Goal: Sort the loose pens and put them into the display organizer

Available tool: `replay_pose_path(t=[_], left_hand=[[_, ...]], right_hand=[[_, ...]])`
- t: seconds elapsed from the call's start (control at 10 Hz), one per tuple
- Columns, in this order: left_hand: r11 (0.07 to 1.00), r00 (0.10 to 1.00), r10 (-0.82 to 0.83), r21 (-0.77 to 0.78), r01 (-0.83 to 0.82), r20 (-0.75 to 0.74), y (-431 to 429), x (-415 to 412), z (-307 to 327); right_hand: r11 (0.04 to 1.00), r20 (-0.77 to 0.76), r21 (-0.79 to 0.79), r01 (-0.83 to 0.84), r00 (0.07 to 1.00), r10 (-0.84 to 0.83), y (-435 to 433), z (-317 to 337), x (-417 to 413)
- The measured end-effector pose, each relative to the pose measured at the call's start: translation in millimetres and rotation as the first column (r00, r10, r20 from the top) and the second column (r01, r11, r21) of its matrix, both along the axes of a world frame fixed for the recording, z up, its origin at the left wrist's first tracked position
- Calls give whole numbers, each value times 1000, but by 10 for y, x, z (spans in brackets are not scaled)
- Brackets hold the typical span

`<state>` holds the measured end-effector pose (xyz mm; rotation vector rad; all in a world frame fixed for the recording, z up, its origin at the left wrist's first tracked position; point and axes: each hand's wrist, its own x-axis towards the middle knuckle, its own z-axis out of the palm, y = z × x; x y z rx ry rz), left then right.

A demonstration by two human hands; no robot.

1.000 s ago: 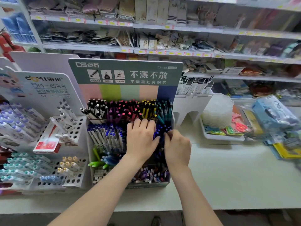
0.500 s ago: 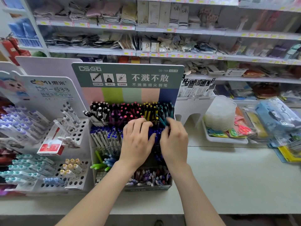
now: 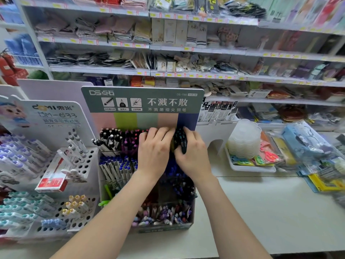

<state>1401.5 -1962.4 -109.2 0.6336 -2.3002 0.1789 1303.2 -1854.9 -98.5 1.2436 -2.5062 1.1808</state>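
Pinching dark pens, right hand fingers curl round them; left hand rests flat

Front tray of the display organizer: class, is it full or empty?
Full: the front tray holds a jumbled heap of loose pens covering its floor.

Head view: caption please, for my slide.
Right hand grips dark pens in the organizer top row, left hand alongside.
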Motion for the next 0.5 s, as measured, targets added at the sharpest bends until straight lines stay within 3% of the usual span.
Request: replay_pose_path(t=[0.1,0.3,0.4,0.5], left_hand=[[995,995,103,8,-103,-5,-56,43,-29],[996,992,68,56,-75,104,-54,41,-44],[974,999,31,224,-39,37,-34,40,25],[921,985,-16,381,81,-171,-46,30,202]], right_hand=[[996,42,-13,86,995,-85,-3,31,-8],[994,-9,-6,105,994,-105,-52,91,41],[993,-43,-32,112,993,-114,-76,150,23],[984,-119,-178,16,992,-38,-163,385,124]])
